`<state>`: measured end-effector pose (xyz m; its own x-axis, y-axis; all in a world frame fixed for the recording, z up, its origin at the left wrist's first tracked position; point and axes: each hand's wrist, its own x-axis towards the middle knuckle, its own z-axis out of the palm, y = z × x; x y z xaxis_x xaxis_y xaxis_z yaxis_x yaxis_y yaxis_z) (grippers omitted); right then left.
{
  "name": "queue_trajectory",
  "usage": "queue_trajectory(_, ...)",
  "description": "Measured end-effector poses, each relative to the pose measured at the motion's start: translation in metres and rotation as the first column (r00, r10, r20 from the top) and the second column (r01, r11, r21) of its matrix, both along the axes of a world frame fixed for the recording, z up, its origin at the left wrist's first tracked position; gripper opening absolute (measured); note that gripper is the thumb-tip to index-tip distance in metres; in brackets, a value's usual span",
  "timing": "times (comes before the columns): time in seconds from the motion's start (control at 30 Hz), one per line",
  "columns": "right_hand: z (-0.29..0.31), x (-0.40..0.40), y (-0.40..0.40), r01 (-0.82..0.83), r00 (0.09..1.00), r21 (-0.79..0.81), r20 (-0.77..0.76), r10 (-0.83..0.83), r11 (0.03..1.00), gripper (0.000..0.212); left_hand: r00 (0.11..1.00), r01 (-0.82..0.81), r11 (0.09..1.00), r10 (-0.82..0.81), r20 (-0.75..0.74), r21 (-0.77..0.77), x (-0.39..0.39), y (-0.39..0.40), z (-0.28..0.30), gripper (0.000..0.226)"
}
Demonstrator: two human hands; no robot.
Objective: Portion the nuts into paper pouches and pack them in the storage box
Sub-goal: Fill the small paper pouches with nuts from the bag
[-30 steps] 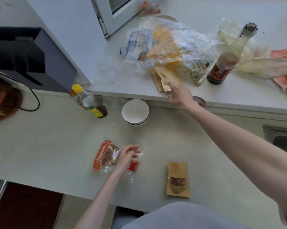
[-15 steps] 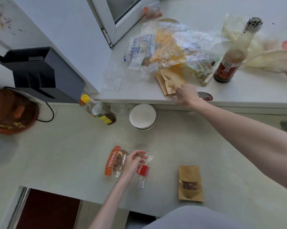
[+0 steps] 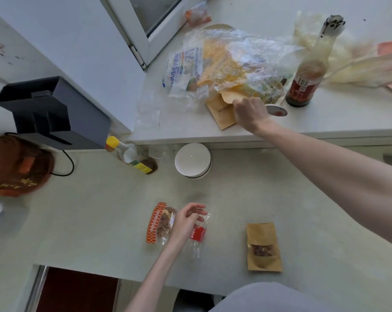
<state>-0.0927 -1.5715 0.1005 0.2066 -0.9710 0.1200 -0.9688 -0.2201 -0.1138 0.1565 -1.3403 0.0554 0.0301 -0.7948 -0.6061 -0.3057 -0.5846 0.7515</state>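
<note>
the right hand [image 3: 250,112], fingers curled, pinched the top paper pouch [image 3: 230,98] off the small stack at 1 o'clock on the raised ledge [image 3: 325,122]. it looked light, floppy and slick, best taken by an edge. the left hand [image 3: 186,224], loosely curled, rested on the nut bag [image 3: 160,224] at 6 o'clock. a filled pouch [image 3: 263,247] lay apart on open counter; the ledge was cluttered, its edge near.

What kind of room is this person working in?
Most likely a home kitchen. A sauce bottle stands on the raised ledge, a yellow-capped seasoning bottle lies below on the worktop, and food bags pile by the window.
</note>
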Motion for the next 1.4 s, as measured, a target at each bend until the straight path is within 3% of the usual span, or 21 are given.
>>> queue_trajectory(0.13, 0.041, -0.008, 0.01, 0.185, 0.972, -0.246, 0.19, -0.14, 0.951, 0.034, 0.999, 0.005, 0.989, -0.012, -0.043, -0.147, -0.011, -0.02, 0.023, 0.034)
queue_trajectory(0.23, 0.071, -0.005, 0.045, 0.292, 0.863, -0.408, 0.502, -0.055, 0.865, 0.021, 0.993, -0.034, 0.949, -0.005, -0.122, -0.312, -0.022, -0.039, 0.051, 0.033)
queue_trajectory(0.33, 0.094, -0.001, 0.08, 0.388, 0.606, -0.182, 0.789, -0.101, 0.904, 0.016, 0.986, -0.081, 0.891, 0.005, -0.168, -0.448, -0.03, -0.061, 0.081, 0.029)
queue_trajectory(0.43, 0.107, 0.002, 0.104, 0.387, 0.228, 0.192, 0.928, -0.295, 0.902, 0.012, 0.981, -0.083, 0.893, -0.005, -0.194, -0.443, -0.034, -0.077, 0.111, 0.059)
queue_trajectory(0.5, 0.106, 0.006, 0.121, 0.308, 0.08, 0.375, 0.906, -0.417, 0.874, 0.009, 0.963, -0.096, 0.918, -0.012, -0.269, -0.384, -0.034, -0.077, 0.123, 0.063)
queue_trajectory(0.6, 0.1, 0.016, 0.144, 0.207, -0.03, 0.496, 0.865, -0.502, 0.843, 0.01, 0.93, -0.079, 0.929, -0.062, -0.363, -0.362, -0.034, -0.067, 0.135, 0.025)
queue_trajectory(0.67, 0.104, 0.024, 0.155, 0.228, -0.001, 0.48, 0.87, -0.492, 0.847, 0.007, 0.943, -0.08, 0.905, -0.067, -0.326, -0.418, -0.031, -0.059, 0.14, 0.027)
queue_trajectory(0.8, 0.122, 0.044, 0.177, 0.401, 0.317, 0.228, 0.874, -0.368, 0.887, 0.008, 0.947, -0.203, 0.878, 0.064, -0.316, -0.433, -0.012, -0.058, 0.148, 0.018)
queue_trajectory(0.87, 0.131, 0.066, 0.189, 0.297, 0.389, 0.178, 0.875, -0.289, 0.938, 0.009, 0.957, -0.174, 0.843, 0.024, -0.288, -0.509, -0.004, -0.056, 0.155, 0.015)
queue_trajectory(0.97, 0.137, 0.11, 0.201, 0.085, 0.525, 0.242, 0.814, -0.25, 0.967, 0.025, 0.955, -0.086, 0.792, -0.107, -0.276, -0.604, 0.003, -0.05, 0.171, 0.023)
queue_trajectory(1.13, 0.153, 0.143, 0.202, 0.099, 0.566, 0.162, 0.802, -0.189, 0.982, 0.041, 0.832, -0.048, 0.859, -0.247, -0.496, -0.51, 0.027, -0.049, 0.186, 0.04)
queue_trajectory(1.23, 0.16, 0.15, 0.203, 0.093, 0.613, 0.138, 0.773, -0.166, 0.986, 0.046, 0.808, 0.022, 0.841, -0.333, -0.485, -0.541, 0.046, -0.052, 0.19, 0.036)
queue_trajectory(1.4, 0.164, 0.163, 0.207, 0.116, 0.576, 0.124, 0.8, -0.168, 0.986, 0.056, 0.767, 0.071, 0.838, -0.392, -0.507, -0.541, 0.062, -0.054, 0.201, 0.034)
